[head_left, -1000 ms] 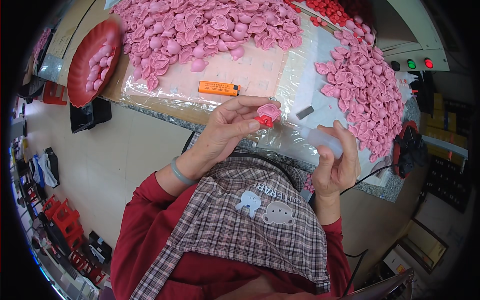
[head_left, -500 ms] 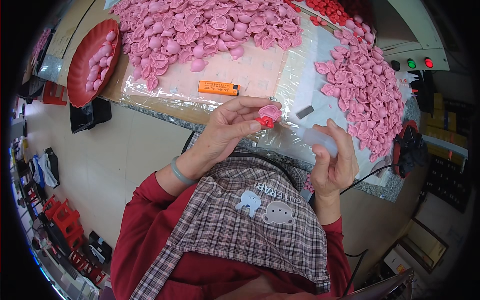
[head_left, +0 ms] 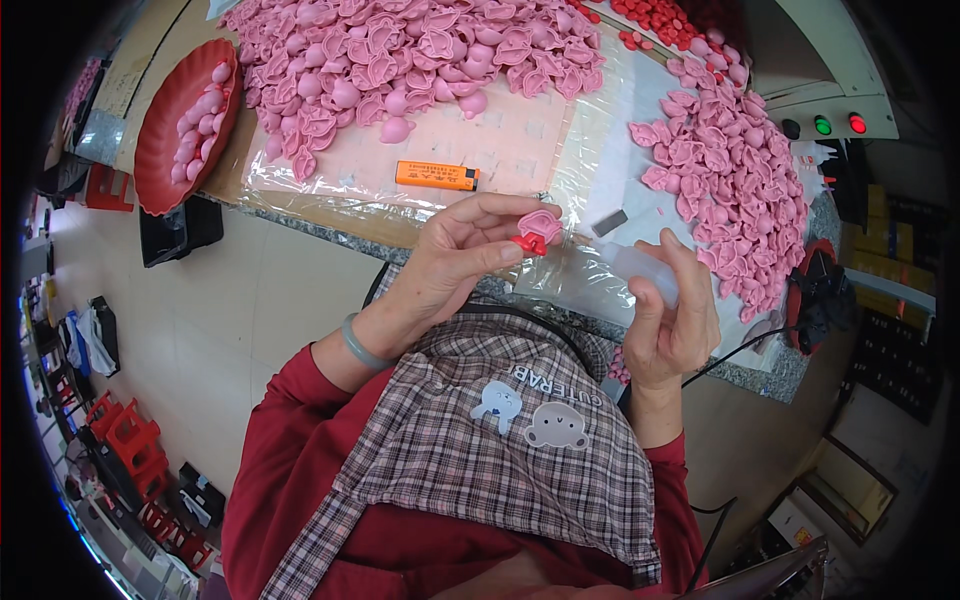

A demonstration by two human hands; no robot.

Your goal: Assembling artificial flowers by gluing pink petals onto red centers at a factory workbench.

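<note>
Between thumb and fingers, my left hand (head_left: pixel 455 255) pinches a small plastic part (head_left: pixel 538 228), a hollow pink shell with a red piece at its lower side. My right hand (head_left: pixel 672 315) grips a translucent squeeze bottle (head_left: pixel 643 272), its narrow tip pointing up and left toward the pink part but apart from it. An orange lighter (head_left: pixel 437 175) lies on the plastic-covered table beyond my left hand. Just past the bottle's tip rests a small grey block (head_left: pixel 609 222).
A big heap of pink parts (head_left: pixel 400 60) covers the far table; another pink pile (head_left: pixel 725 185) lies at right. Red pieces (head_left: pixel 655 25) sit at the back. A red fluted dish (head_left: pixel 160 150) holds pink balls at left. A machine with lit buttons (head_left: pixel 823 125) stands far right.
My right hand has drawn the bottle slightly right and up, widening the gap from the pink part. The left hand stays nearly still.
</note>
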